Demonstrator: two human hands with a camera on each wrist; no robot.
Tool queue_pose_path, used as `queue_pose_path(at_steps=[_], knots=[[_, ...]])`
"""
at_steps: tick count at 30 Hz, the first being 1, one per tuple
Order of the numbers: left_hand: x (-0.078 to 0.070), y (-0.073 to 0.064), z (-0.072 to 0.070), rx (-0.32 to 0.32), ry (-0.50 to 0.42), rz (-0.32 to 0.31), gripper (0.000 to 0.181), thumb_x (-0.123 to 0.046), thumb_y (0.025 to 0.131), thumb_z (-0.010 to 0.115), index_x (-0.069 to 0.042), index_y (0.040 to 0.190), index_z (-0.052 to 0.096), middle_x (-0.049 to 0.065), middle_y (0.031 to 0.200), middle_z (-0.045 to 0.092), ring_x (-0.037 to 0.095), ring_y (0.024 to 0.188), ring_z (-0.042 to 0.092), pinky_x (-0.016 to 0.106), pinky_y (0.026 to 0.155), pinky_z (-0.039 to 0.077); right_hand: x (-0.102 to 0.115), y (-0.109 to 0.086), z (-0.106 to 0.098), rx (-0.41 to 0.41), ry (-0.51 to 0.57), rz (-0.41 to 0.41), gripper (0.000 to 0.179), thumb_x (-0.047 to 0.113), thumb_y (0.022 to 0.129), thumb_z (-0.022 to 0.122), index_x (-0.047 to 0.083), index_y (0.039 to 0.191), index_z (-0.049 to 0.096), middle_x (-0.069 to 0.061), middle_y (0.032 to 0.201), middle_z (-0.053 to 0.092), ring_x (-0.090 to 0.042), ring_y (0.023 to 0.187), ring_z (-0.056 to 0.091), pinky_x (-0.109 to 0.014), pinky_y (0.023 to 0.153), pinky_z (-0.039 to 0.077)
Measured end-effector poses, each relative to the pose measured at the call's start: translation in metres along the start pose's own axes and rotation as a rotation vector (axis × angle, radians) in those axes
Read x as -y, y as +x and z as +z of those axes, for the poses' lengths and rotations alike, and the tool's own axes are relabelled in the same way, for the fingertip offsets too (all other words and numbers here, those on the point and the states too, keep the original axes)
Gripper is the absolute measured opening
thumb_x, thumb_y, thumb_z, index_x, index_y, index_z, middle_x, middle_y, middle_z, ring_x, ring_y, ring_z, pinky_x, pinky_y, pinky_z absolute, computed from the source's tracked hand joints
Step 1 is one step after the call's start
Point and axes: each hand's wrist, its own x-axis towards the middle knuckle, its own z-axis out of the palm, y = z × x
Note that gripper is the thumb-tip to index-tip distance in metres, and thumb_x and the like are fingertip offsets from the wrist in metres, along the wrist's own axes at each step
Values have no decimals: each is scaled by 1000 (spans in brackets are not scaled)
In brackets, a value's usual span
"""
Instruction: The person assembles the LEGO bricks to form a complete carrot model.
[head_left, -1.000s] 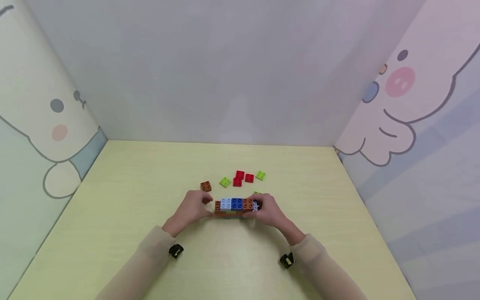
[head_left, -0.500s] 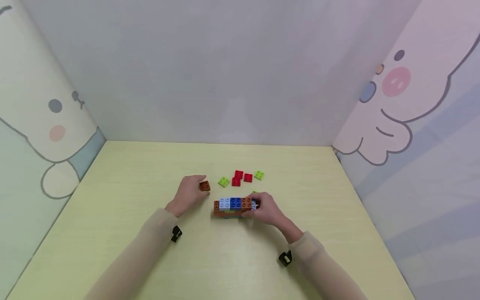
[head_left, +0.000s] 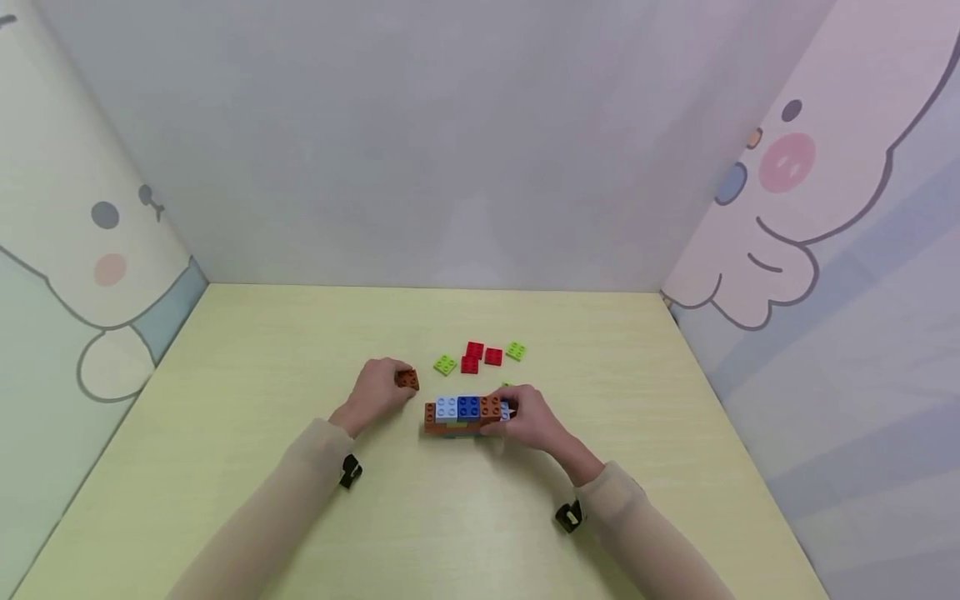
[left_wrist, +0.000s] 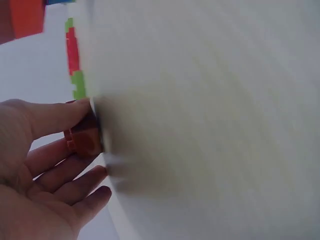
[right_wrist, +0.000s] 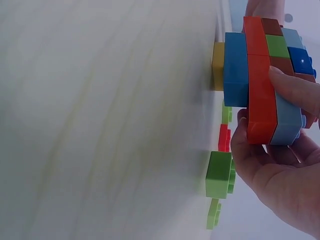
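The worktop [head_left: 600,367] has a pale yellow surface. A plain grey rear wall [head_left: 420,167] borders its far edge. Along the left edge, a pale green side panel [head_left: 26,392] bears a white cartoon figure [head_left: 56,183]; along the right edge, a striped panel [head_left: 870,358] bears a pink-snouted figure [head_left: 840,117].

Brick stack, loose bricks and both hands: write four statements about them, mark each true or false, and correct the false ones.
1. The left hand pinches a brown brick. True.
2. The right hand touches nothing. False: it grips the brick stack.
3. On top of the stack, a dark blue brick sits between a light blue brick and another brown brick. True.
4. Five loose red bricks are visible. False: there are three.
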Motion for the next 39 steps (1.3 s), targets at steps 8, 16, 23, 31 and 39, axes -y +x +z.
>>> queue_pose_path(at_steps=[8,16,23,31,39], knots=[[-23,-15,-10,9,-62,26,40,-15,80,77,-2,117,67,11,111,65,28,105,57,44,88,46,-1,1,1,0,-2,13,38,18,72,85,9,105,71,0,97,66,-17,85,59,-33,75,49],[-49,-35,-20,-57,-103,103,40,-16,81,78,-2,116,67,8,104,66,26,96,60,41,80,50,-4,0,2,11,-14,12,38,21,73,85,10,106,71,1,99,66,-18,87,59,-33,76,50],[-69,-47,-24,-101,-179,208,41,-16,79,79,-3,117,67,6,108,66,21,97,62,41,82,51,-3,1,1,7,-9,1,36,19,73,84,11,105,71,1,98,66,-17,86,60,-33,76,50],[-82,-53,-20,-72,-228,315,37,-12,78,80,-3,112,69,1,98,66,17,91,62,39,77,53,-3,1,1,1,-12,-22,35,20,73,85,10,103,71,2,94,66,-15,83,60,-32,74,50],[-85,-52,-3,-49,-180,360,36,-13,77,81,-3,110,70,0,95,66,9,81,59,26,68,51,-6,2,1,1,-13,-24,33,22,73,85,14,102,72,5,93,66,-15,84,59,-32,74,50]])
